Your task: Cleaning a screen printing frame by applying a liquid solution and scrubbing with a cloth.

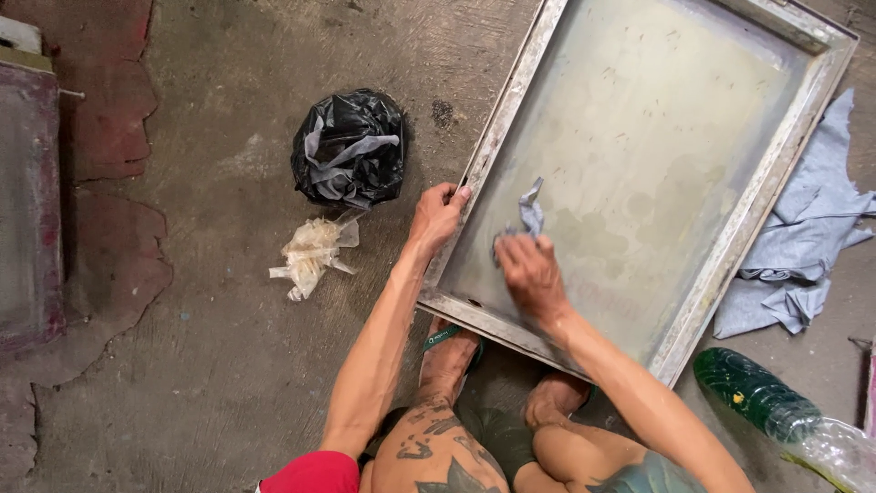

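A large metal-framed screen [511, 100] lies tilted on the concrete floor in front of me, its grey mesh [657, 137] stained. My left hand [438, 215] grips the frame's left rail near the lower corner. My right hand [531, 272] presses a small grey-blue rag [529, 212] onto the mesh close to that corner; one end of the rag sticks up above my fingers. My feet in green sandals sit just under the frame's near edge.
A knotted black plastic bag [349, 148] and a crumpled clear wrapper [313, 254] lie left of the frame. A grey cloth [803, 246] is bunched at the right edge. A green plastic bottle [776, 409] lies at lower right. Another screen [27, 201] rests at far left.
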